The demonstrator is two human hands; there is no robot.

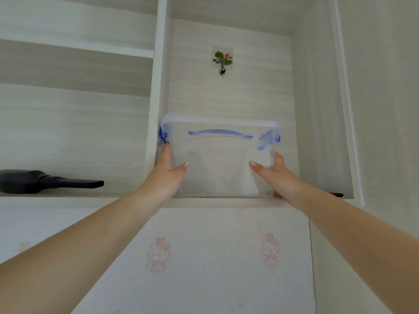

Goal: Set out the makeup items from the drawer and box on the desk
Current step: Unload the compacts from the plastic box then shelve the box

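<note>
Lifting the clear storage box (221, 159) off the shelf (136, 201) cleanly is the job as we judge it, and we do best to keep it level, since its blue-latched lid (222, 123) is on and we cannot make out what lies inside through the cloudy walls. We would draw it straight toward us over the shelf's front edge before lowering it, because the box sits snug against the white upright (156, 98) on its left, and a sideways swing could catch the blue latch (162, 133) there. An even squeeze from both sides should stop it tipping; the smooth plastic looks likely to slip under a loose hold.

Our left hand (169, 175) is spread against the box's left wall, thumb laid across the front face, the other fingers reaching up the side toward the latch. Our right hand (275, 175) mirrors it on the right wall, thumb pressed on the front, fingers wrapped round the side and mostly hidden behind the plastic. Between them the two hands clamp the box, whose base rests at the shelf's front edge, or only just above it. A dark hair dryer (45, 181) lies on the neighbouring shelf, well clear to the left. No bench shows from here.
</note>
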